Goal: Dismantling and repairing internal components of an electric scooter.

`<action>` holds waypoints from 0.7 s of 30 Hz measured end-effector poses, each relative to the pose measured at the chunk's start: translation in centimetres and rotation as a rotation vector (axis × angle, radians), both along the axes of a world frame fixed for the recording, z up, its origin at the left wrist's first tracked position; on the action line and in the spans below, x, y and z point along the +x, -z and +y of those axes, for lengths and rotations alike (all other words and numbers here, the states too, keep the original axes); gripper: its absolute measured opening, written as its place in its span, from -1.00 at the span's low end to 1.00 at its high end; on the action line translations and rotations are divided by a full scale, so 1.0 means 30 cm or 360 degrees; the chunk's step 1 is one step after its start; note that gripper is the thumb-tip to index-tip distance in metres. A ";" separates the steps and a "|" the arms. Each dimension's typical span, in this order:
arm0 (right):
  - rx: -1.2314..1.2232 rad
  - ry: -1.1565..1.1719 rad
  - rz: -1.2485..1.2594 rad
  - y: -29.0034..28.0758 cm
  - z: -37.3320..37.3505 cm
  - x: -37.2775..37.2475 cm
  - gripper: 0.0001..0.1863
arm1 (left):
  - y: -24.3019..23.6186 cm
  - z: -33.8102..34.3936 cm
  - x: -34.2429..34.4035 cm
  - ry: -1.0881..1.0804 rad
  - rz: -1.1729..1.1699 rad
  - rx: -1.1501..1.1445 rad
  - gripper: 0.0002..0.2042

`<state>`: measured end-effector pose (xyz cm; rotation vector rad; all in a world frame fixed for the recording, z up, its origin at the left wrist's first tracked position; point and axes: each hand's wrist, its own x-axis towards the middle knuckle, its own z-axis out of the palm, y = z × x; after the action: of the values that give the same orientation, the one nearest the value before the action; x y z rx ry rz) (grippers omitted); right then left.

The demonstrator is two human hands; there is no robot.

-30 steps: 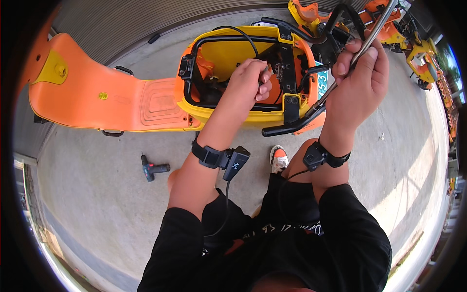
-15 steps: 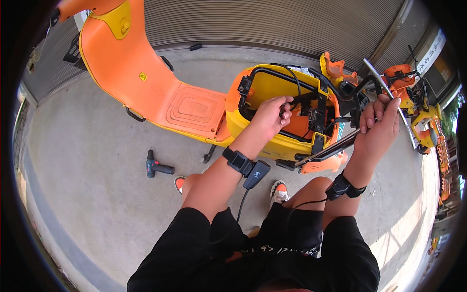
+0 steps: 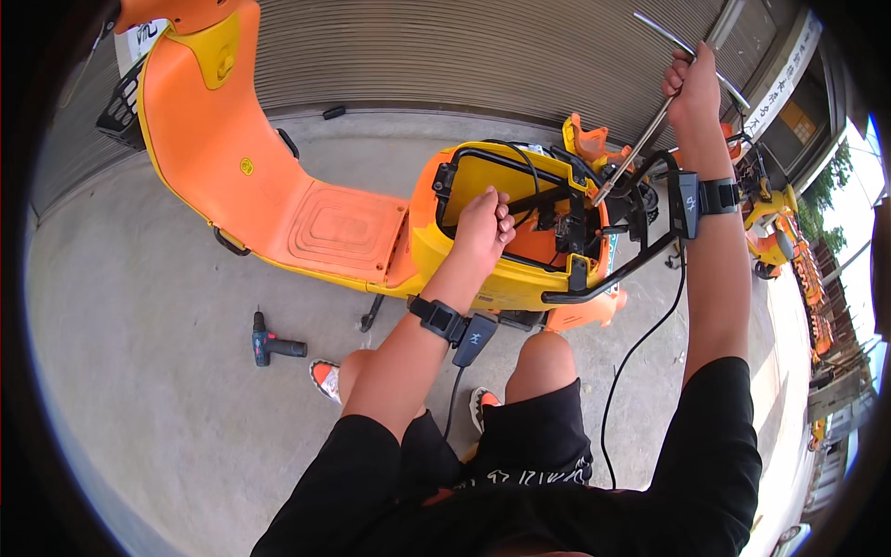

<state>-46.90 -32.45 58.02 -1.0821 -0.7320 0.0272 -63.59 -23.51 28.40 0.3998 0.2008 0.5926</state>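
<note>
My right hand [image 3: 693, 85] is closed around a silver T-handle wrench [image 3: 640, 142], high at the right. Its crossbar stands above my fist, and its shaft slants down to the rear corner of an orange and yellow scooter [image 3: 520, 295]. The tip meets the area near the black rear rack [image 3: 608, 294]; the fastener there is too small to make out. My left hand [image 3: 483, 227] hovers over the scooter's uncovered seat compartment [image 3: 498, 178] with fingers curled. Whatever lies within those fingers, if anything, is hidden. Black wiring and a bracket [image 3: 568, 230] show inside the compartment.
A cordless drill [image 3: 274, 345] lies on the concrete floor at the left. The scooter's footboard [image 3: 343, 227] stretches to the left. A ribbed shutter [image 3: 390, 65] closes off the back. More orange and yellow scooter parts [image 3: 770, 241] line the right side.
My right hand has swung up and away with the T-handle wrench, whose shaft now points down to the scooter's rear. My left hand stays closed above the compartment. The view has shifted slightly.
</note>
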 end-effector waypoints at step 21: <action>0.0213 0.0371 -0.0097 0.160 0.187 0.225 -0.55 | 0.002 0.012 0.021 0.0082 0.0118 -0.0132 -0.76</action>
<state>-40.14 -26.86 53.22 -1.0369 -0.6487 -0.2515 -62.96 -23.14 28.33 0.3461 0.2840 0.5178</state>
